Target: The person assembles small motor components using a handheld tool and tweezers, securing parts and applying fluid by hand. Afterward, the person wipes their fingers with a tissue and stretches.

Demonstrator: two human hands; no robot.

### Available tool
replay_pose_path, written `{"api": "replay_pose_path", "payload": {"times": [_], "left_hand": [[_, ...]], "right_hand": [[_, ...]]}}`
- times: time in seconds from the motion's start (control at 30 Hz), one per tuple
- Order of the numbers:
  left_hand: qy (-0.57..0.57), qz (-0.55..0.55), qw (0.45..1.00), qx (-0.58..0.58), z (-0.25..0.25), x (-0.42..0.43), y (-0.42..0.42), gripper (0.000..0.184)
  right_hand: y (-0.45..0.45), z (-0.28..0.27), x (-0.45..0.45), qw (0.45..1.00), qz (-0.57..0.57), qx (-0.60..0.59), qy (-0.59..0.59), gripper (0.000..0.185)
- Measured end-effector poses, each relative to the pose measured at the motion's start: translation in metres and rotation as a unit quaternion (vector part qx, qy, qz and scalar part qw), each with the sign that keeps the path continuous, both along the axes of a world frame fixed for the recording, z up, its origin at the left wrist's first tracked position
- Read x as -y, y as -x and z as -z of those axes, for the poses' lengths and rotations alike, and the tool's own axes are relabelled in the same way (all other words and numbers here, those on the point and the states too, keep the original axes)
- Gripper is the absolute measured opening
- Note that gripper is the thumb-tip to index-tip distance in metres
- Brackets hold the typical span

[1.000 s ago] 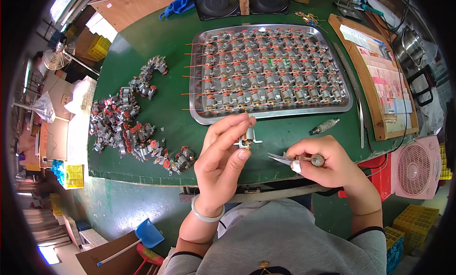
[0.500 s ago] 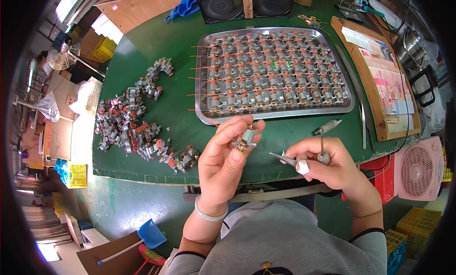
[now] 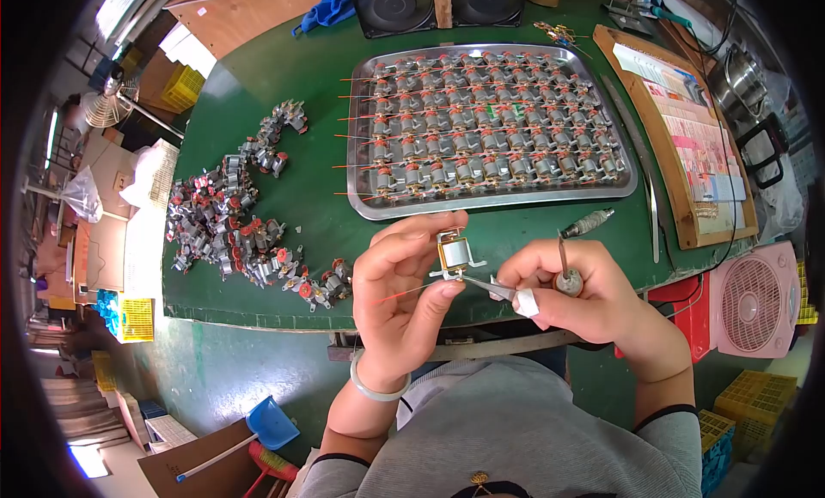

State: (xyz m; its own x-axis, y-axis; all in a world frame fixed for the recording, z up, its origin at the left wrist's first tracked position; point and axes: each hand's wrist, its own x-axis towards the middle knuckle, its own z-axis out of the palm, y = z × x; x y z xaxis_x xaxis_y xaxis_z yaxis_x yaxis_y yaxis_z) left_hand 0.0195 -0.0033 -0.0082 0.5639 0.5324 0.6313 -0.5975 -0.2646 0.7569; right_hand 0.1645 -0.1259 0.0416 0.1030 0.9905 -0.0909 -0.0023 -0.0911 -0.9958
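Observation:
My left hand [image 3: 402,292] holds a small metal coil part [image 3: 455,253] between thumb and fingers, its silvery winding facing up. A thin red wire [image 3: 404,295] crosses that palm. My right hand [image 3: 580,287] grips pointed tweezers [image 3: 491,286], whose tips touch or nearly touch the lower edge of the part. A brown rod with a round grey end [image 3: 568,281] is also in my right hand, and white wrapping covers a fingertip. Beyond the hands lies a metal tray [image 3: 490,207] with rows of similar parts and red wires.
Loose coil parts [image 3: 228,219] are heaped on the green table at left. A handle-like tool [image 3: 589,223] lies beyond my right hand. A wooden-framed board [image 3: 683,146] and a long metal strip [image 3: 653,210] are at right. Two black fans [image 3: 393,8] stand behind the tray.
The tweezers have moved left to the part. The part has turned upright in my left hand, and the red wire now shows across the palm.

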Motion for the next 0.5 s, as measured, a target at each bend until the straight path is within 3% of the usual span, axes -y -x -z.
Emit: {"api": "replay_pose_path", "payload": {"times": [0.17, 0.2, 0.3, 0.37, 0.4, 0.5], "left_hand": [[-0.018, 0.004, 1.000, -0.007, 0.000, -0.003, 0.002, 0.043], [-0.019, 0.002, 1.000, -0.013, 0.000, -0.003, 0.002, 0.043], [-0.026, -0.013, 0.999, -0.032, -0.001, -0.004, 0.004, 0.045], [-0.037, -0.032, 0.998, -0.048, -0.003, -0.003, 0.004, 0.047], [-0.046, -0.035, 0.997, -0.055, -0.003, -0.004, 0.004, 0.048], [-0.065, -0.034, 0.995, -0.065, -0.002, -0.008, 0.005, 0.049]], "right_hand": [[0.000, 0.001, -0.003, 1.000, -0.015, -0.008, 0.012, 0.014], [0.001, 0.003, -0.004, 0.994, -0.002, 0.085, -0.063, 0.016], [0.007, 0.012, -0.006, 0.899, 0.041, 0.356, -0.254, 0.026], [0.008, 0.017, -0.005, 0.784, 0.075, 0.522, -0.329, 0.034], [0.005, 0.017, -0.006, 0.769, 0.065, 0.541, -0.336, 0.041], [0.002, 0.015, -0.009, 0.852, 0.038, 0.429, -0.298, 0.032]]}}
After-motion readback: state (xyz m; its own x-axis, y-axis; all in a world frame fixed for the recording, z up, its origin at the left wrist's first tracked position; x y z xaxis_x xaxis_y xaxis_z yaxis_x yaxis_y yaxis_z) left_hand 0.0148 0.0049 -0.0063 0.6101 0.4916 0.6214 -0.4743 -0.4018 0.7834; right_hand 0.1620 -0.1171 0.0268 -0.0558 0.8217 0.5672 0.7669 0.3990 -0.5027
